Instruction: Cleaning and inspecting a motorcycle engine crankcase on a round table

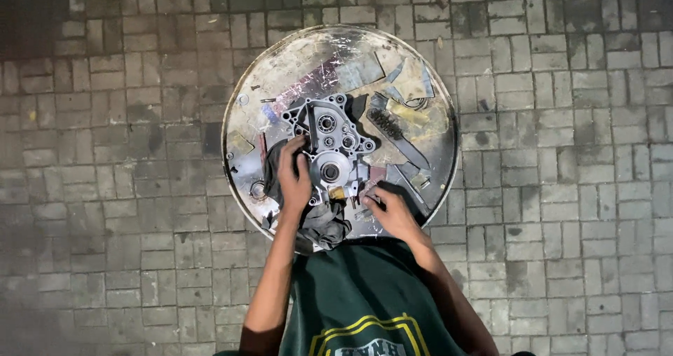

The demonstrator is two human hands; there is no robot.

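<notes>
A round, scratched metal tray [245,118] lies on a floor of grey paving bricks [105,153] in the middle of the frame, serving as the work surface. On it, just left of centre, sits a cast grey aluminium engine case half [329,135] with several bearing bores; its long axis runs from the upper left toward the lower right of the tray.

The left hand [294,177] rests on the lower-left edge of the case, fingers curled against the casting and over a dark grey rag [324,226] that trails down toward the person's green shirt; it looks closed on the rag, pressing it to the metal. The right hand [394,212] lies at the lower right of the tray, fingers bent and tips down on the tray, just beside a small brass-coloured part [338,193] at the bottom of the case. Whether it pinches anything I cannot tell.

The case lies directly above both hands in the frame, and the left hand is the nearer, already touching it. A long dark metal blade-like strip [403,146] and scraps of paper lie to the right of the case.
</notes>
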